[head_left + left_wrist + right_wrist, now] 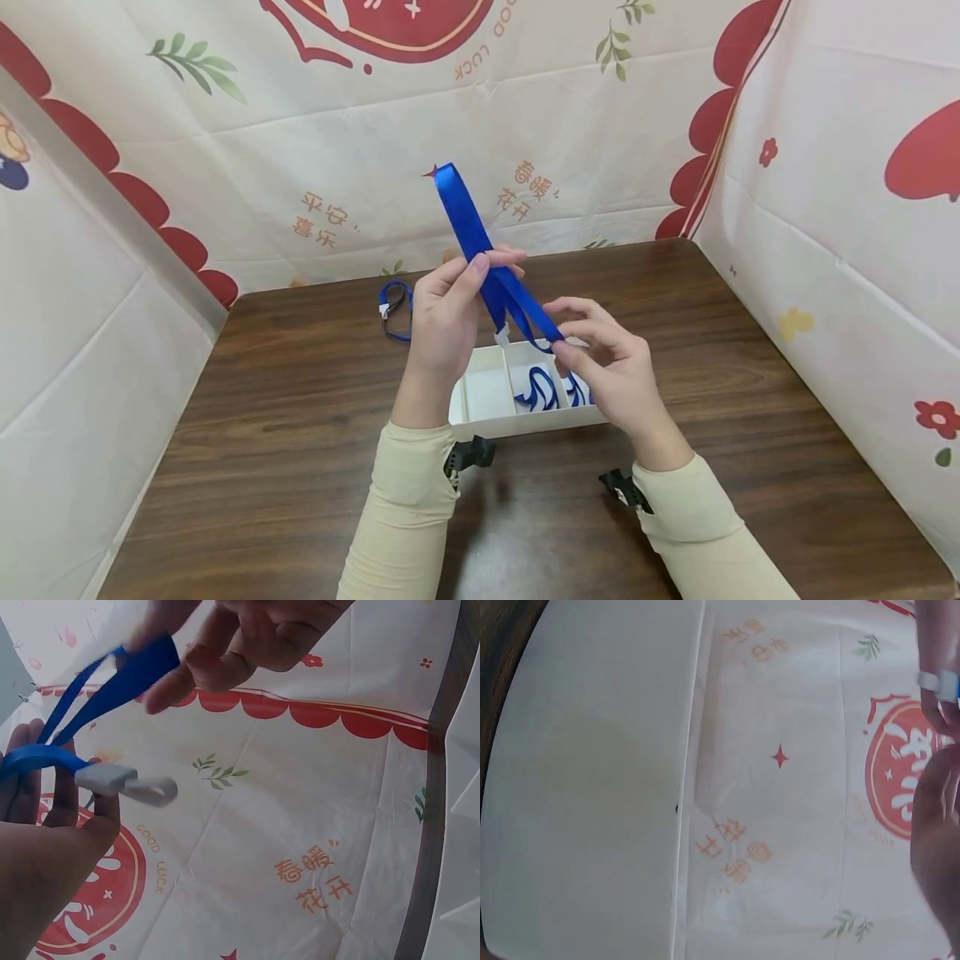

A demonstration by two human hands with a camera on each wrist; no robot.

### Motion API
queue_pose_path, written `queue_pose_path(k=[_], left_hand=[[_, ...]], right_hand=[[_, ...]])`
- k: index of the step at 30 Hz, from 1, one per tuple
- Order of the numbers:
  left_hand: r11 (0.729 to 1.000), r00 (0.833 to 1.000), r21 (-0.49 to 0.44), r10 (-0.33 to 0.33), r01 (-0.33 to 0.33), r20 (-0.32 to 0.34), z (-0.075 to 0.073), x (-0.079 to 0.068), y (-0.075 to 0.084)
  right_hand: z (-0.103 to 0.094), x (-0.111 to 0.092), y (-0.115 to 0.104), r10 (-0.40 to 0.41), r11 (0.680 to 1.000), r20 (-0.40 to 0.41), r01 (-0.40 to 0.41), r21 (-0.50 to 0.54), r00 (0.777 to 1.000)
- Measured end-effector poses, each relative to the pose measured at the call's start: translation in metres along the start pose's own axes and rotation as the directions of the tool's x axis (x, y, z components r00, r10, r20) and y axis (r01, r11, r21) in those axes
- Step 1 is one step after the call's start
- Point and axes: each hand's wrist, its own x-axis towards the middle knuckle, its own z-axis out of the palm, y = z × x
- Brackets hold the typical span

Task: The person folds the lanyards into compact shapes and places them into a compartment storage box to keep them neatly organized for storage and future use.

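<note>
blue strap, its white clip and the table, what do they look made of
Blue strap: probably synthetic fabric ribbon with a satiny finish, going by its flat, thin band and sheen. White clip: likely plastic, fairly matte, from its smooth, blocky shape. Table: brown wood grain with a soft sheen; solid wood or laminate, the look can't settle it.

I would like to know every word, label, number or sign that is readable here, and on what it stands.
"GOOD LUCK": back cloth, beside the red emblem
"平安喜乐": back cloth
"春暖花开": back cloth
Red emblem: lettering cut off or unclear, not readable
Right side cloth: small mark, too small to read
Blue strap, white box: no readable text
</note>
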Motion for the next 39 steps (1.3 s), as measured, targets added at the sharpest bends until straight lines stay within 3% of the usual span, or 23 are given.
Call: queue_pose_path(k=[3,6,8,10,13,16,19,23,27,35,39], left_hand=[[1.0,1.0,-0.007,-0.003,0.003,-0.012,-0.001,0.0,0.0],[1.0,1.0,-0.02,-0.005,0.005,-0.012,-0.001,0.0,0.0],[0.999,1.0,-0.032,-0.005,0.004,-0.01,-0.001,0.0,-0.001],[0.999,1.0,-0.042,-0.002,0.002,-0.008,-0.002,0.0,-0.001],[0.999,1.0,-0.045,0.006,-0.007,-0.01,-0.002,-0.001,0.0],[0.999,1.0,-0.04,0.014,-0.015,-0.022,-0.004,-0.001,0.0],[0.999,0.999,-0.034,0.014,-0.015,-0.034,-0.005,-0.001,0.0],[0.999,0.999,-0.029,0.014,-0.015,-0.039,-0.006,-0.001,0.0],[1.0,0.999,-0.021,0.021,-0.022,-0.047,-0.006,0.0,0.0],[1.0,0.997,-0.03,-0.002,0.0,-0.071,-0.004,-0.001,0.0],[0.999,0.997,-0.04,-0.018,0.016,-0.071,-0.004,-0.001,-0.002]], right_hand=[[-0.009,-0.002,-0.001,0.0,0.999,0.177,-0.009,0.05,0.984],[-0.013,-0.003,0.0,0.021,0.998,0.325,-0.037,0.041,0.945],[-0.013,-0.002,0.002,0.054,0.998,0.385,-0.066,0.019,0.922],[-0.011,-0.002,0.004,0.087,0.996,0.395,-0.082,-0.031,0.915],[-0.007,-0.002,0.006,0.094,0.995,0.322,-0.083,-0.046,0.942],[-0.002,-0.002,0.007,0.037,0.999,0.176,-0.035,-0.012,0.984],[0.001,-0.001,0.006,-0.016,0.998,0.015,0.015,0.068,1.0],[0.004,0.001,0.002,-0.003,0.988,-0.134,0.023,0.15,0.991],[0.006,0.0,0.0,0.007,0.987,-0.189,0.023,0.156,0.982],[0.008,0.0,0.001,-0.19,0.98,-0.272,0.201,0.013,0.943],[0.008,-0.001,0.0,-0.23,0.97,-0.287,0.242,0.007,0.93]])
